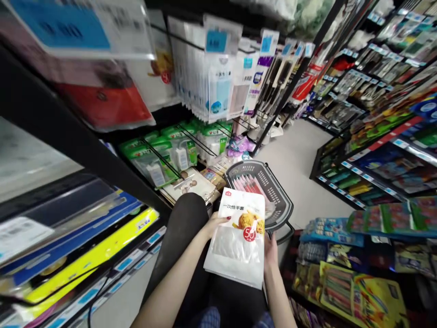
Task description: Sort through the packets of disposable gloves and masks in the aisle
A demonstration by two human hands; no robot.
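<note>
A white flat packet of disposable gloves (239, 239) with a red logo and a food picture is held in front of me by both hands. My left hand (214, 224) grips its left edge, thumb on the front. My right hand (271, 250) holds its right edge from behind, mostly hidden by the packet. Just beyond the packet sits a dark grey shopping basket (278, 196) on the floor, with red-and-white packets inside it. My knee in dark trousers (186, 218) is to the left of the packet.
Shelving on the left carries hanging white packets (208, 77), green-labelled packs (160, 155) and blue and yellow flat packs (85, 237). Racks of coloured goods (382, 218) stand at right. A pale floor aisle (297, 155) runs ahead between them.
</note>
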